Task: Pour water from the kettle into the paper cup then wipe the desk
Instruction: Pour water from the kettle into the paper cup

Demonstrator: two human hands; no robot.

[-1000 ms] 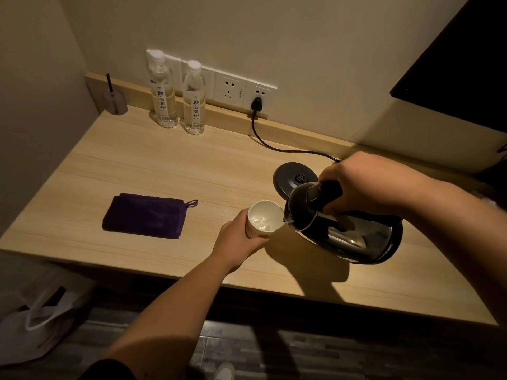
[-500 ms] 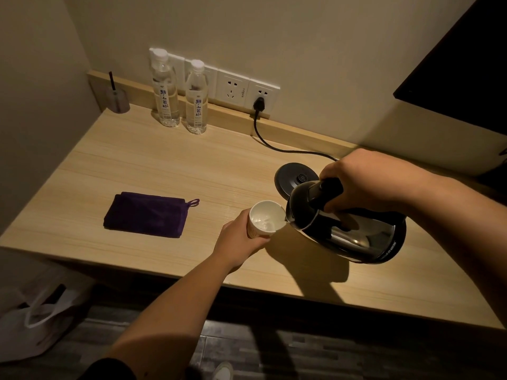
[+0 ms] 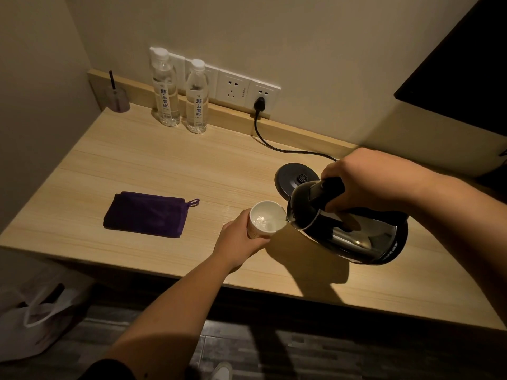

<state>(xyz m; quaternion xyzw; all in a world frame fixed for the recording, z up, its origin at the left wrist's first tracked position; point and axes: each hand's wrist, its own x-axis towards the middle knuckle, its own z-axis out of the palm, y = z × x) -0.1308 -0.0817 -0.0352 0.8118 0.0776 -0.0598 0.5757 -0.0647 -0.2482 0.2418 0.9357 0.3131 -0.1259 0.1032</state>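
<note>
My right hand (image 3: 365, 179) grips the black handle of a steel kettle (image 3: 356, 237), which is tilted left with its spout over the rim of a white paper cup (image 3: 264, 219). Water runs into the cup and ripples inside it. My left hand (image 3: 238, 239) is wrapped around the cup's side and holds it on the wooden desk (image 3: 164, 165). A folded purple cloth (image 3: 145, 213) lies flat on the desk to the left of the cup.
The kettle's black base (image 3: 293, 179) sits behind the cup, its cord (image 3: 274, 145) plugged into a wall socket. Two water bottles (image 3: 178, 91) stand at the back wall, a small holder (image 3: 116, 97) in the corner. A white bag (image 3: 35, 311) lies on the floor.
The kettle and cup stay in the same pose while water keeps flowing into the cup. The view has shifted slightly.
</note>
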